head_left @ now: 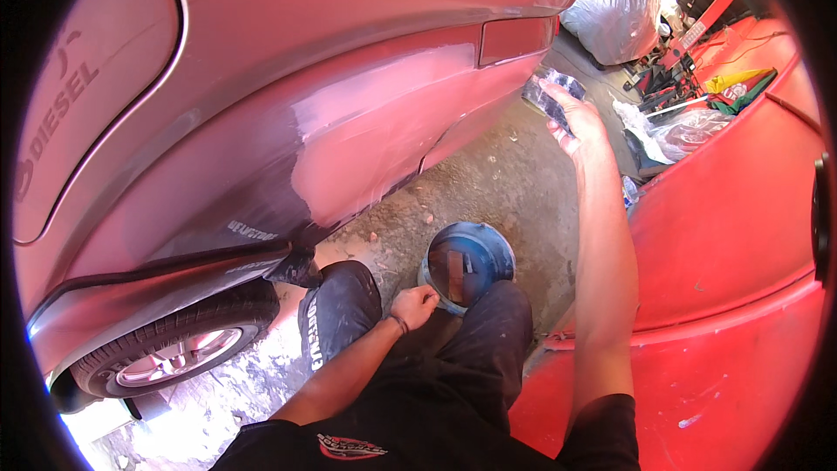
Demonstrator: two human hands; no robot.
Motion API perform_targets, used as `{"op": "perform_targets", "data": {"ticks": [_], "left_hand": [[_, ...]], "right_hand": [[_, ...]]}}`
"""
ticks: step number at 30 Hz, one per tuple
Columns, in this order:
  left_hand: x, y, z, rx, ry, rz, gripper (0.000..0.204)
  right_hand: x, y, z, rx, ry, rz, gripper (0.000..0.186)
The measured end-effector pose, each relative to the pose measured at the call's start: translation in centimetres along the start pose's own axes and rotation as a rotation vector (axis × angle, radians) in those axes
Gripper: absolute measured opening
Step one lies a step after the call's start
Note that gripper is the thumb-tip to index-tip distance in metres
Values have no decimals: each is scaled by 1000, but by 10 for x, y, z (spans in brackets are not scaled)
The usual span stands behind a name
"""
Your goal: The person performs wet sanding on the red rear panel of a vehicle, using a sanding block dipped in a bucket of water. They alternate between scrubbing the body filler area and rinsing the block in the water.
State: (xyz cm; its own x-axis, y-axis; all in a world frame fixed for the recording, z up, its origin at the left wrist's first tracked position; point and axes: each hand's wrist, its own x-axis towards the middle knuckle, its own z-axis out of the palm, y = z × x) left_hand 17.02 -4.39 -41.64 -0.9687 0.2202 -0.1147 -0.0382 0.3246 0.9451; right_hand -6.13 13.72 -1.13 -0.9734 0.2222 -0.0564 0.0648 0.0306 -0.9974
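Observation:
My right hand (575, 118) is raised at arm's length and holds a dark folded piece of sanding paper (551, 90) near the rear end of a red car body panel (366, 61). The panel carries a pale sanded filler patch (366, 135). My left hand (414, 305) rests in a loose fist on my knee, holding nothing that I can see. A blue bucket (469, 262) with water and a flat block in it stands on the ground between my knees.
A rear wheel with a silver rim (179, 349) sits at lower left under the arch. A second red vehicle body (732, 296) closes in on the right. Plastic-wrapped bundles (615, 9), tools and cloths lie beyond. The concrete floor (497, 183) is dusty.

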Motion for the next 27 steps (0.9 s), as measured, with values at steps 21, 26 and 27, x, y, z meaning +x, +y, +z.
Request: {"op": "perform_targets", "data": {"ticks": [21, 26, 27], "left_hand": [[52, 164, -56, -684, -123, 181, 29], [106, 331, -123, -859, -30, 137, 52], [118, 347, -122, -871, -29, 130, 52]], "right_hand": [[-20, 23, 6, 138, -93, -66, 28], [-24, 14, 13, 94, -104, -80, 24], [-20, 13, 8, 92, -100, -95, 24]]}}
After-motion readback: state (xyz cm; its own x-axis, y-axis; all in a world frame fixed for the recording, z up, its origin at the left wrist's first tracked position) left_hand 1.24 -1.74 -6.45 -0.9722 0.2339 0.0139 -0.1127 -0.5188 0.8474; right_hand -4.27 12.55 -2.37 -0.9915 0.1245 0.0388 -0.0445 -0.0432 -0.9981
